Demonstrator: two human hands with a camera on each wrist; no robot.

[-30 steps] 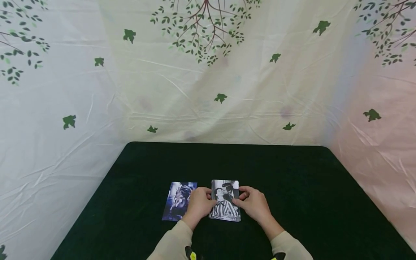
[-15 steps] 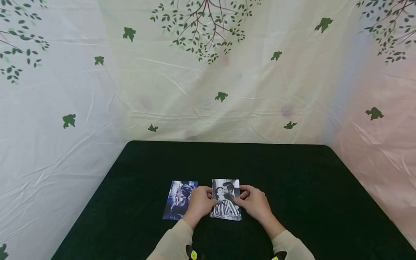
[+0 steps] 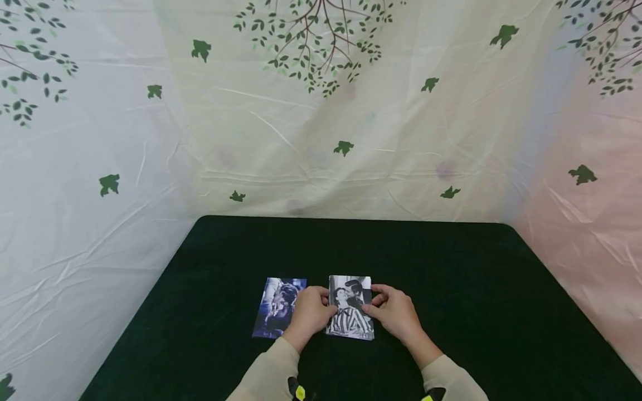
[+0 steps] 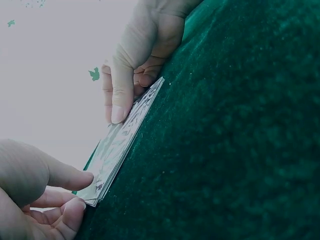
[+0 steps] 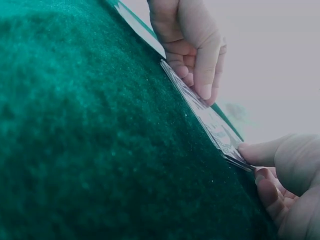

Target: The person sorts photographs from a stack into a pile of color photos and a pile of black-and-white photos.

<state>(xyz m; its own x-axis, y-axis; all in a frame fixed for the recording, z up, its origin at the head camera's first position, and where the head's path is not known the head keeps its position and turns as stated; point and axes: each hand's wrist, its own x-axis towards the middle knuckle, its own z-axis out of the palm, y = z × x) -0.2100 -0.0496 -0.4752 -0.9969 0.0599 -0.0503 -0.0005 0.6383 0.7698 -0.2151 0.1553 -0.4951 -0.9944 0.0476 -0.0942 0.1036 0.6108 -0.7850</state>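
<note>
A small stack of photo cards (image 3: 351,323) lies on the dark green table, its top card a black-and-white picture of a couple, one in striped clothes. My left hand (image 3: 309,313) pinches the stack's left edge, thumb on top and fingers curled along the side. At the opposite edge, my right hand (image 3: 395,314) grips it the same way. In the left wrist view, several layers show along the near side of the stack (image 4: 127,137). The right wrist view shows the card edges (image 5: 212,127) slightly uneven near the right hand.
A blue-purple photo card (image 3: 271,312) lies flat to the left, partly covered by the left hand. The green cloth-covered table (image 3: 451,267) reaches back to a pale curtain (image 3: 281,150) printed with leaves and birds.
</note>
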